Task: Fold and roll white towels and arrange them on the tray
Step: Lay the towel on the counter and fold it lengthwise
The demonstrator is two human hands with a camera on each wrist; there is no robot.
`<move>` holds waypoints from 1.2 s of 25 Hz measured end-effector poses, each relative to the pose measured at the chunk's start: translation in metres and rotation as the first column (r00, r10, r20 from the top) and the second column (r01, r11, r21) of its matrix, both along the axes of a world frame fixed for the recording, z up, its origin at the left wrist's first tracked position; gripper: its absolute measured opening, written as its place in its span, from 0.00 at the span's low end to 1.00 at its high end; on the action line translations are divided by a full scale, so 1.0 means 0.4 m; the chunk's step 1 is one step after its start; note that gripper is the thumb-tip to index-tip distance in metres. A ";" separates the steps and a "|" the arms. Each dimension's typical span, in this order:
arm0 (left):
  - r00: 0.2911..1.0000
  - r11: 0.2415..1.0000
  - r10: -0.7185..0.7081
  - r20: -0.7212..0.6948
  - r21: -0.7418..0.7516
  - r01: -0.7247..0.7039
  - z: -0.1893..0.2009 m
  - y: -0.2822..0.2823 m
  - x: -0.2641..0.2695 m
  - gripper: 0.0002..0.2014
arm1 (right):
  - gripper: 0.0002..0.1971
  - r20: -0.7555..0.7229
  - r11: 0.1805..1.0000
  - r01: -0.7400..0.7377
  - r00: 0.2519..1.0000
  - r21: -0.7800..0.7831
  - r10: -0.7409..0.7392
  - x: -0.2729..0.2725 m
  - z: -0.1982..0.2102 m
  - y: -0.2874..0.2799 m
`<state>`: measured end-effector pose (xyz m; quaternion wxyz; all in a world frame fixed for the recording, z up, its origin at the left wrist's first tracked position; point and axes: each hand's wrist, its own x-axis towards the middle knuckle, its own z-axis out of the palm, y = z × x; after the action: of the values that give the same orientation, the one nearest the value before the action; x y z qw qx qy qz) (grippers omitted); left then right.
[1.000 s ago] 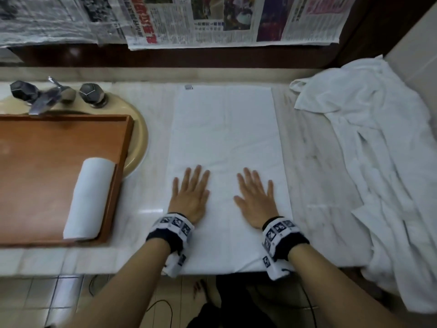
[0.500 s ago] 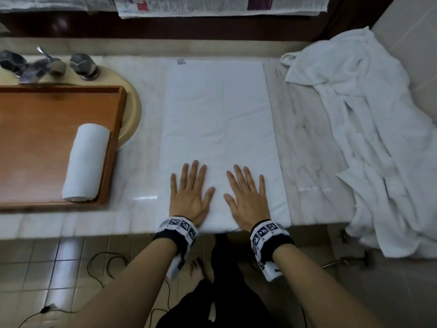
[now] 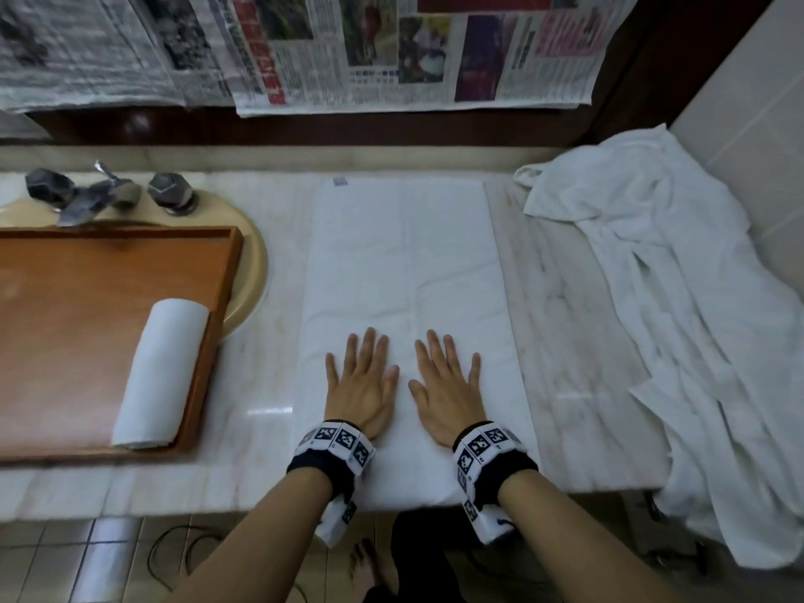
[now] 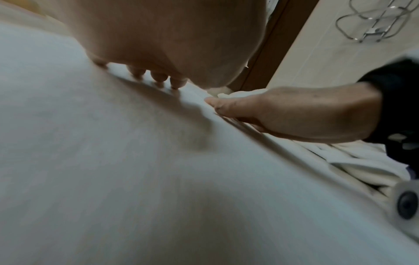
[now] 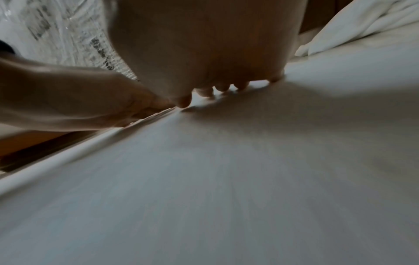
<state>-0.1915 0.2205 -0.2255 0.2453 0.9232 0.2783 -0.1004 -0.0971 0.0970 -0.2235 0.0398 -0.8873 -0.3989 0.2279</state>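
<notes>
A white towel [image 3: 404, 272], folded into a long strip, lies flat on the marble counter [image 3: 565, 324], running from the back wall to the front edge. My left hand [image 3: 363, 380] and right hand [image 3: 448, 385] press flat on its near end, side by side, fingers straight and spread, thumbs almost touching. The wrist views show the same towel [image 4: 136, 170] [image 5: 226, 179] under each palm. One rolled white towel [image 3: 161, 369] lies along the right side of the wooden tray [image 3: 65, 306] at the left.
The tray sits over a beige sink [image 3: 248, 272] with a metal tap [image 3: 93, 195]. A heap of loose white towels [image 3: 678, 324] covers the counter's right end and hangs over the edge. Newspaper [image 3: 348, 50] covers the back wall. Cables lie on the tiled floor [image 3: 108, 559].
Both hands stay flat on the towel but have come closer together, near its front end. The head view has shifted.
</notes>
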 end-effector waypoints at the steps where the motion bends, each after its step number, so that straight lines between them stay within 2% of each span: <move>1: 1.000 1.000 0.014 -0.015 -0.005 -0.014 0.002 0.016 0.028 0.29 | 0.30 -0.003 1.000 0.013 1.000 -0.010 -0.013 0.023 -0.001 0.023; 8: 0.999 1.000 0.017 -0.050 0.026 -0.015 -0.007 0.180 0.143 0.31 | 0.32 0.006 0.997 0.018 1.000 -0.076 -0.017 0.200 -0.007 0.115; 14: 0.997 1.000 0.008 -0.081 0.029 -0.006 0.000 0.131 0.070 0.31 | 0.32 -0.013 0.995 0.013 1.000 -0.100 -0.015 0.130 -0.003 0.060; 18: 0.996 0.999 0.053 -0.069 0.014 -0.052 0.005 0.141 0.131 0.31 | 0.33 -0.017 0.998 0.023 1.000 -0.053 -0.024 0.169 0.007 0.120; 21: 0.996 0.999 0.030 -0.081 0.038 -0.027 0.009 0.160 0.143 0.31 | 0.33 -0.029 0.998 0.009 1.000 -0.066 -0.011 0.199 0.005 0.129; 25: 0.995 1.000 0.024 -0.094 0.001 -0.024 0.021 0.163 0.128 0.30 | 0.41 0.011 0.995 -0.057 0.998 -0.080 0.058 0.197 0.002 0.096; 30: 0.997 0.998 -0.043 -0.070 -0.044 0.040 0.029 0.222 0.287 0.27 | 0.31 -0.037 0.994 -0.106 0.994 -0.037 0.105 0.305 0.005 0.229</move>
<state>-0.0766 0.3092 -0.2138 0.2527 0.9193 0.2653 -0.1439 0.0250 0.1887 -0.2216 0.0174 -0.8615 -0.4400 0.2528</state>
